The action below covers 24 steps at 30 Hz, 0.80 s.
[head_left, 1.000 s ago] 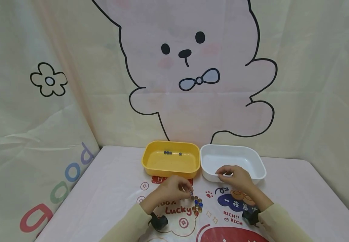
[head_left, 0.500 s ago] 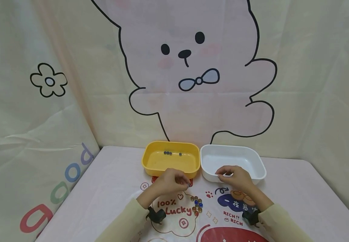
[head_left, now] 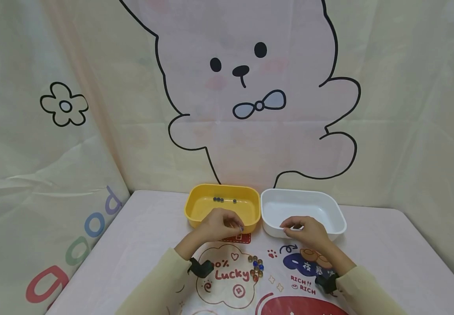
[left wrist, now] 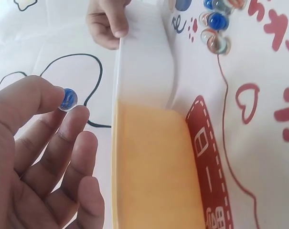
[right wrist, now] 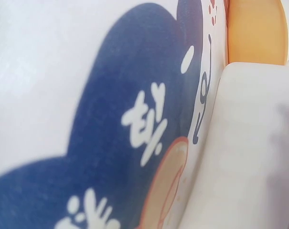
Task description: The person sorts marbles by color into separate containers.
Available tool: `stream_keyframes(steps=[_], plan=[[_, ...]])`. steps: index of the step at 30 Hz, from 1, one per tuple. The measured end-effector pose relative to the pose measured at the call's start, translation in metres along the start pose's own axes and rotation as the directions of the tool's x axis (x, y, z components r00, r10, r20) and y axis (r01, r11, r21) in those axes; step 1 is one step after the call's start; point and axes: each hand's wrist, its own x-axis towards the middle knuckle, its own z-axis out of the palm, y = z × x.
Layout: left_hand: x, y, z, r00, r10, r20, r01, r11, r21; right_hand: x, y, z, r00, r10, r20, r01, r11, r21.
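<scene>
Left grip (head_left: 217, 225) pinches blue marble (left wrist: 69, 100): likely light, hard, slippery; best held round middle. Right grip (head_left: 308, 231) at white tub (head_left: 298, 202); hold unclear.

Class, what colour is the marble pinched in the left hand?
The marble is clear with blue inside, seen best in the left wrist view.

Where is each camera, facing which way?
Head: on the head, facing forward and down at the yellow tray; left hand and right hand show.
Left wrist: on that wrist, facing a blue marble; both hands show.
Right wrist: on that wrist, facing a blue print; no clear hand.
Both wrist views share the white tray.
</scene>
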Motion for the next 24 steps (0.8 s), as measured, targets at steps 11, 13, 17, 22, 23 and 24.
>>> stream_keyframes(steps=[11,13,17,22,23,24], plan=[[0.009,-0.001,-0.018,0.999,-0.028,-0.036,0.028,1.000,0.006,0.001,0.001,0.001,1.000,0.021,-0.005,-0.021,1.000,0.003],[0.011,-0.002,-0.020,0.999,-0.026,-0.044,0.027,1.000,0.008,0.001,0.001,0.001,1.000,0.020,-0.005,-0.020,1.000,0.000],[0.018,-0.006,-0.023,0.999,-0.016,-0.045,0.016,1.000,0.007,0.000,0.001,0.001,1.000,0.016,-0.006,-0.016,1.000,-0.005],[0.024,-0.012,-0.027,0.996,-0.075,-0.046,0.075,0.997,-0.016,0.000,0.001,0.001,1.000,0.010,-0.007,-0.010,1.000,-0.009],[0.025,-0.013,-0.028,0.995,-0.089,-0.050,0.087,0.996,-0.027,0.000,0.001,0.001,1.000,0.011,-0.007,-0.012,1.000,-0.011],[0.026,-0.014,-0.028,0.994,-0.098,-0.053,0.096,0.995,-0.041,0.000,0.001,0.001,1.000,0.010,-0.007,-0.011,1.000,-0.013]])
